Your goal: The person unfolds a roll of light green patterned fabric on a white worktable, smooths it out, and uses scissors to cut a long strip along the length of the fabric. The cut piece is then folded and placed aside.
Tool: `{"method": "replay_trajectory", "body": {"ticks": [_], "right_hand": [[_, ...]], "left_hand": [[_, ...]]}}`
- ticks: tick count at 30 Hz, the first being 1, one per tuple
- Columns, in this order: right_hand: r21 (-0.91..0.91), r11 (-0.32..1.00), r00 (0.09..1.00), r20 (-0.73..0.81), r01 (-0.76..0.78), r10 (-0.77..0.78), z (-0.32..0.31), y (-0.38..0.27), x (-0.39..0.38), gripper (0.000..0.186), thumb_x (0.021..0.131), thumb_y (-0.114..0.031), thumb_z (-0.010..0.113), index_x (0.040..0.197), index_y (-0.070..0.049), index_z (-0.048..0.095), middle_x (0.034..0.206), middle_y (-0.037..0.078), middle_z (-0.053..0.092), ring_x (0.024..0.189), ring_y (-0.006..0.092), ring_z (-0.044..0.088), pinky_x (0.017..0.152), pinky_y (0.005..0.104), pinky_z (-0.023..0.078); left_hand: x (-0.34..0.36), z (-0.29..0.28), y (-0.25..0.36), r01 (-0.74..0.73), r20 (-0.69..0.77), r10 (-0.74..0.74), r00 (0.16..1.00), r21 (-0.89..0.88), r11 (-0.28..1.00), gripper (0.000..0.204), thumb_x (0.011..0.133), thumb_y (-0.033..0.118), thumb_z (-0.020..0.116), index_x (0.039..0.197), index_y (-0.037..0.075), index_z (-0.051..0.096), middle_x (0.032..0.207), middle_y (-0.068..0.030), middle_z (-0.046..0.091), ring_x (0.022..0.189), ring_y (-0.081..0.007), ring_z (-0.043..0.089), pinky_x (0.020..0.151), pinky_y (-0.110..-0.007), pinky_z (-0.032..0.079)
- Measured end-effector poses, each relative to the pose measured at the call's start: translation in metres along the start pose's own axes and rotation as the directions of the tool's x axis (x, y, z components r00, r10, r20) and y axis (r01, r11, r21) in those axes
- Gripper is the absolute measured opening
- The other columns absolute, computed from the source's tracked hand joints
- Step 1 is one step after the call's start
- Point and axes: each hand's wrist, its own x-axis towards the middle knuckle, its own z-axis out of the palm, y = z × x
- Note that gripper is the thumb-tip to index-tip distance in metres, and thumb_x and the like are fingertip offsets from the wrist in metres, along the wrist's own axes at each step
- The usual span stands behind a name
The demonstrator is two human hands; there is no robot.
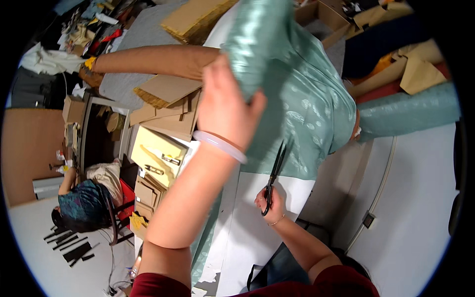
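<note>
My left hand [225, 101], with a pale bangle at the wrist, grips a rolled length of shiny pale green patterned fabric [255, 39] in the upper middle. More of this fabric [297, 104] is spread loosely over a white work surface [257, 222], with folds on its right side. My right hand [269, 203] holds long black scissors [274, 168], blades pointing up over the fabric's lower part. Just left of my left forearm, a pale yellow pad [148, 148] bears small cutting tools [168, 158].
A brown roll [143, 59], cardboard pieces [163, 114] and offcuts surround the surface on the left and top. More fabric rolls [405, 111] lie at the right, above a white wall with a cable [383, 178]. At the far left a seated person [84, 203] bends over another bench.
</note>
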Motion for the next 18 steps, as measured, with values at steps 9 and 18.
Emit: {"method": "replay_trajectory", "body": {"ticks": [9, 18], "right_hand": [[-0.074, 0.994, 0.996, -0.029, 0.078, -0.081, 0.027, -0.063, 0.013, 0.013, 0.098, -0.011, 0.059, 0.095, -0.001, 0.051, 0.075, 0.006, 0.062, 0.060, 0.0124, 0.059, 0.057, 0.0262, 0.048], [-0.029, 0.995, 0.996, -0.012, 0.092, -0.093, 0.033, -0.053, 0.017, 0.012, 0.098, -0.009, 0.058, 0.095, -0.002, 0.050, 0.074, 0.007, 0.061, 0.060, 0.0126, 0.058, 0.056, 0.0262, 0.047]], "left_hand": [[-0.027, -0.012, 0.085, -0.080, -0.105, 0.070, 0.992, -0.099, 0.992, 0.077, 0.071, 0.008, 0.073, 0.140, -0.008, 0.042, 0.123, -0.0200, 0.054, 0.098, -0.0329, 0.062, 0.079, -0.037, 0.057], [-0.035, -0.008, 0.109, -0.042, -0.123, 0.032, 0.992, -0.078, 0.996, 0.086, 0.066, 0.013, 0.082, 0.140, -0.005, 0.043, 0.123, -0.0169, 0.055, 0.098, -0.0294, 0.063, 0.075, -0.034, 0.058]]}}
